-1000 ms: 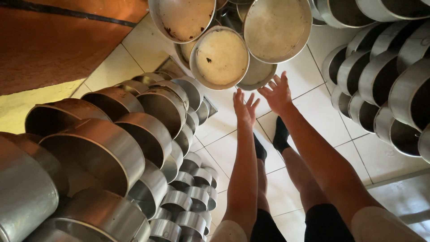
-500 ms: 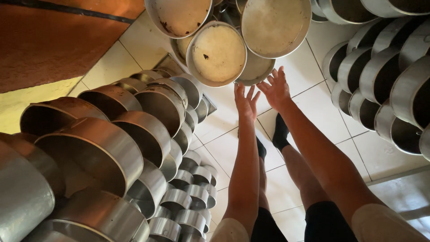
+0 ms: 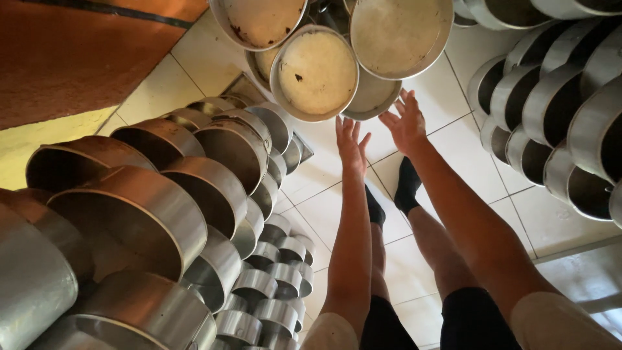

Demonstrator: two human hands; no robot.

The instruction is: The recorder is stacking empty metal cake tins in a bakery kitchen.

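Reaching for the round pans, both hands empty.
Left hand (image 3: 350, 144) and right hand (image 3: 406, 122) spread open just short of the lowest pan (image 3: 370, 97); next likely needs grip on its rim.

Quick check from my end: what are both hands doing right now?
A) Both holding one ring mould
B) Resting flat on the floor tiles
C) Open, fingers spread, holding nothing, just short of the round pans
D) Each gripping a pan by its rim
C: the left hand and right hand are open with fingers spread and empty, close below the round pans.
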